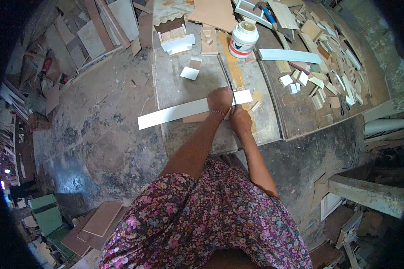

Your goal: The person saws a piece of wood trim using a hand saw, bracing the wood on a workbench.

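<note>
A long white strip of board (175,112) lies slantwise across the near part of the worktable (184,141), its left end jutting past the table's edge. My left hand (220,99) is closed over the strip and presses it down near its right end (243,96). Just to the right and nearer me, my right hand (240,120) is closed at the strip's near edge; what its fingers hold is hidden. Between the hands a thin dark line (226,71) crosses the strip and runs away from me; I cannot tell whether it is a blade. Part of a brown board (193,118) shows under the strip.
Beyond my hands stand an open white tub (244,39) and a small white-faced wooden piece (177,42). A hammer (265,13) lies at the back. Several wood offcuts (323,49), another white strip (289,56) and scissors (344,105) cover the right-hand board.
</note>
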Available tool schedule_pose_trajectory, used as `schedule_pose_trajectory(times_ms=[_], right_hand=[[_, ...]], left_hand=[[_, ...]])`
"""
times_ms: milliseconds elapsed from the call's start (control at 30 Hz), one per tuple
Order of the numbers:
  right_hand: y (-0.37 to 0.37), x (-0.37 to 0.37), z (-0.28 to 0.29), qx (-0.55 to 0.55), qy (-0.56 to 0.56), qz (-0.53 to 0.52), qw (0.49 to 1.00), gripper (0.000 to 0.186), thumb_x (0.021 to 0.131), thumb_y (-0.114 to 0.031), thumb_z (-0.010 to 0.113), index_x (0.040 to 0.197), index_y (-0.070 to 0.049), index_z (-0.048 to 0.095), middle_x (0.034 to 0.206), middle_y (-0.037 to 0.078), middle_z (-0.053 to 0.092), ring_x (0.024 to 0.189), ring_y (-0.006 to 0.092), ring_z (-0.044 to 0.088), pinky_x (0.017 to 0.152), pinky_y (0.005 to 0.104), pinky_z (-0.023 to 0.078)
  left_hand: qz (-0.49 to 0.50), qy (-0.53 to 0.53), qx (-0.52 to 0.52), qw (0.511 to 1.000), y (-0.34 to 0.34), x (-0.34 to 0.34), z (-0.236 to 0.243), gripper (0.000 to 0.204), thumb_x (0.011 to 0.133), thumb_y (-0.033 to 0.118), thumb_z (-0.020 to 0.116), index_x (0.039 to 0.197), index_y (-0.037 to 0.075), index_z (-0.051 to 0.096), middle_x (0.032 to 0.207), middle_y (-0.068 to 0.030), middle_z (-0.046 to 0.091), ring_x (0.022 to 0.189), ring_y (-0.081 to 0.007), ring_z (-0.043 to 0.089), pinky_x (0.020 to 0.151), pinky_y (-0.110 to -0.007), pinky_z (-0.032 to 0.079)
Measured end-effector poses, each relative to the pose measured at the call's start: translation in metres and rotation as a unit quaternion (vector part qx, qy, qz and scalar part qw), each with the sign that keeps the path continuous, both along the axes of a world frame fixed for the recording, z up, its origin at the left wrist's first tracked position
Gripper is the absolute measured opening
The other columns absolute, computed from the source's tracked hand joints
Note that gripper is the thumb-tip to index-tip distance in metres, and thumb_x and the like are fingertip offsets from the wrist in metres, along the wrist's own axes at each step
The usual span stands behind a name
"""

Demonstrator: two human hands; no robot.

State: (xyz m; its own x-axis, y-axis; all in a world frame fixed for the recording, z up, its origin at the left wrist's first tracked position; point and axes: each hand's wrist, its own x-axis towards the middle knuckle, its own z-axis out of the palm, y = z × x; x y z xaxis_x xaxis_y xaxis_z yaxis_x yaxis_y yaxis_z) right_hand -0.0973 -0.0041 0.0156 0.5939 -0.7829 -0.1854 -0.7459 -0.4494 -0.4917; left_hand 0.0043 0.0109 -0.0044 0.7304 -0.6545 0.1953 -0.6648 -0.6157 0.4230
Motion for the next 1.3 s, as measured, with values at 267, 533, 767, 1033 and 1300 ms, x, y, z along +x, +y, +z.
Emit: schedule_pose_trajectory(times_ms=[267, 533, 767, 1033, 1300], right_hand=[[0.0006, 0.0004, 0.0008, 0.003, 0.008, -0.023, 1.000, 0.033, 0.085, -0.030, 0.038, 0.086, 0.000, 0.052, 0.077, 0.025, 0.058, 0.075, 0.0390, 0.056, 0.066, 0.0462, 0.043], [-0.0006, -0.0003, -0.0023, 0.007, -0.003, -0.022, 1.000, 0.032, 0.085, -0.029, 0.038, 0.086, -0.001, 0.053, 0.076, 0.025, 0.057, 0.074, 0.0391, 0.056, 0.066, 0.0462, 0.043], [0.0001, -0.0002, -0.0010, 0.015, -0.007, -0.026, 1.000, 0.032, 0.085, -0.029, 0.038, 0.088, -0.001, 0.054, 0.077, 0.025, 0.057, 0.075, 0.0395, 0.056, 0.067, 0.0460, 0.043], [0.0004, -0.0012, -0.0007, 0.014, -0.012, -0.023, 1.000, 0.033, 0.085, -0.029, 0.037, 0.089, -0.001, 0.053, 0.078, 0.025, 0.057, 0.076, 0.0393, 0.056, 0.067, 0.0457, 0.043], [-0.0009, 0.0016, 0.0049, 0.028, 0.021, -0.028, 0.999, 0.034, 0.084, -0.029, 0.036, 0.088, 0.000, 0.053, 0.082, 0.023, 0.058, 0.078, 0.0381, 0.057, 0.068, 0.0465, 0.043]], left_hand=[[-0.004, 0.055, 0.008, 0.998, 0.0004, -0.0016, 0.0056, 0.041, 0.083, 0.028, 0.038, 0.064, 0.000, 0.060, 0.067, -0.0200, 0.058, 0.063, -0.0347, 0.058, 0.062, -0.043, 0.045], [-0.007, 0.049, 0.013, 0.999, -0.0010, -0.0011, 0.0055, 0.040, 0.083, 0.027, 0.037, 0.064, 0.001, 0.061, 0.067, -0.0189, 0.058, 0.064, -0.0335, 0.059, 0.063, -0.041, 0.046], [-0.008, 0.042, -0.003, 0.999, -0.0001, 0.0003, 0.0003, 0.040, 0.083, 0.027, 0.037, 0.065, 0.001, 0.061, 0.067, -0.0187, 0.059, 0.063, -0.0328, 0.059, 0.061, -0.041, 0.046], [0.008, 0.020, 0.010, 1.000, -0.0022, -0.0009, 0.0005, 0.036, 0.080, 0.025, 0.039, 0.063, 0.004, 0.061, 0.067, -0.0162, 0.060, 0.062, -0.0303, 0.059, 0.059, -0.039, 0.047], [-0.003, 0.011, 0.032, 0.999, -0.0027, -0.0002, 0.0004, 0.032, 0.078, 0.023, 0.040, 0.062, 0.006, 0.061, 0.068, -0.0150, 0.060, 0.062, -0.0282, 0.060, 0.059, -0.038, 0.047]])
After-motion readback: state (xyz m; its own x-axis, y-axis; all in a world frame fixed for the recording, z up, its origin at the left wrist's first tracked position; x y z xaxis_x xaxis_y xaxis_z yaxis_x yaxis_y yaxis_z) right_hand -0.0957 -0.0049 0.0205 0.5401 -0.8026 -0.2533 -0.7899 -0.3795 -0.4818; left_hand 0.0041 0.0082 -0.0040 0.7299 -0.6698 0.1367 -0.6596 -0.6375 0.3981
